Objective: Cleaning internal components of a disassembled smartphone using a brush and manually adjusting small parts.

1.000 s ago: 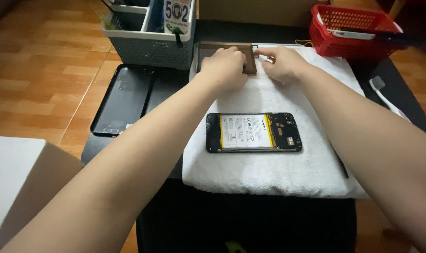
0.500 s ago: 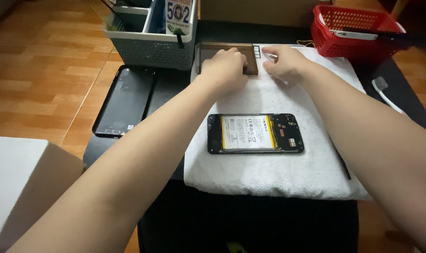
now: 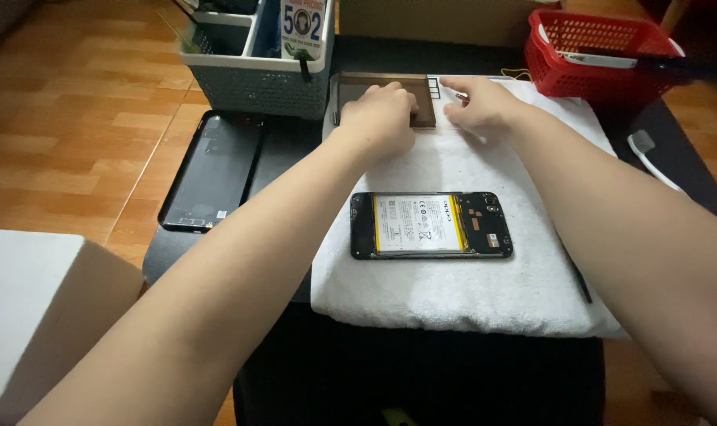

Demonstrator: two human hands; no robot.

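Showing a dark table (image 3: 295,150) that carries a white towel (image 3: 469,292), both arms reaching to the towel's far edge. On the near half of the towel lies an opened phone (image 3: 431,226), back cover off and battery exposed, its long axis running left to right, well apart from both hands. Left of the towel rests a black back cover (image 3: 212,170); beyond it stands a grey organiser basket (image 3: 252,83), and a red basket (image 3: 603,51) sits at far right. A brown tray (image 3: 386,99) lies at the towel's far edge, long axis left to right. The left hand (image 3: 380,117), fingers curled, presses on the tray's middle. The right hand (image 3: 480,106), just beside the tray's right end, pinches a small metallic part (image 3: 461,96), too small to identify.
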